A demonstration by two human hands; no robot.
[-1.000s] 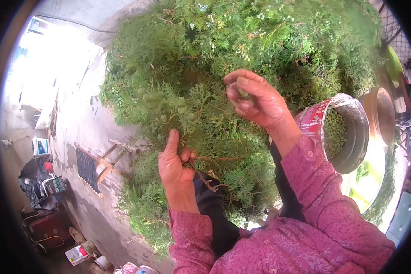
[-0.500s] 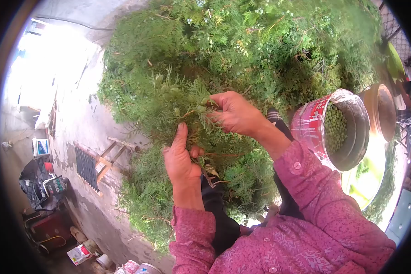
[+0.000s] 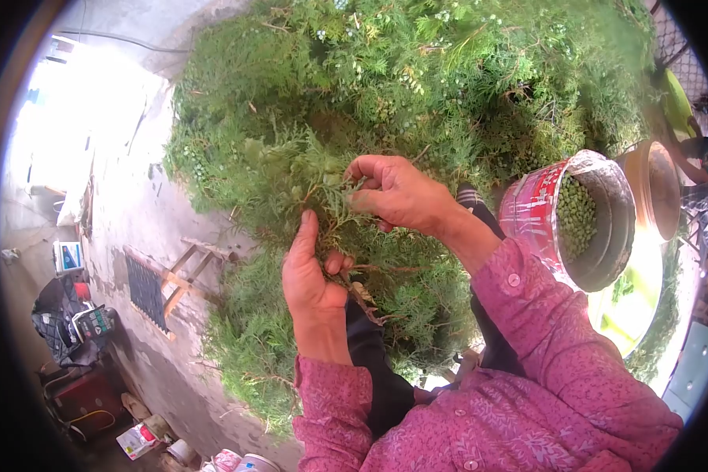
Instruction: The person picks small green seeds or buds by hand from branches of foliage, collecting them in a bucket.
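Observation:
A leafy green sprig (image 3: 303,185) with small pale-green cones stands up from my left hand (image 3: 315,275), whose thumb and fingers are closed round its stem. My right hand (image 3: 405,197) is at the sprig's right side, thumb and forefinger pinched together among the leaf tips. What lies between those fingertips is too small to make out. Behind and below both hands spreads a large heap of cut evergreen branches (image 3: 464,86), with bluish berries on some.
At the right, a red and white bucket (image 3: 531,212) holds many small green cones (image 3: 576,216). Beside it are a brown bucket (image 3: 661,189) and a light green basin (image 3: 633,307). A wooden frame (image 3: 179,279) lies on the concrete at left; a black bag (image 3: 59,318) is farther left.
The sprig has tilted and shifted slightly left. My right hand has moved a little left, its fingers more curled; my left hand still grips the stem.

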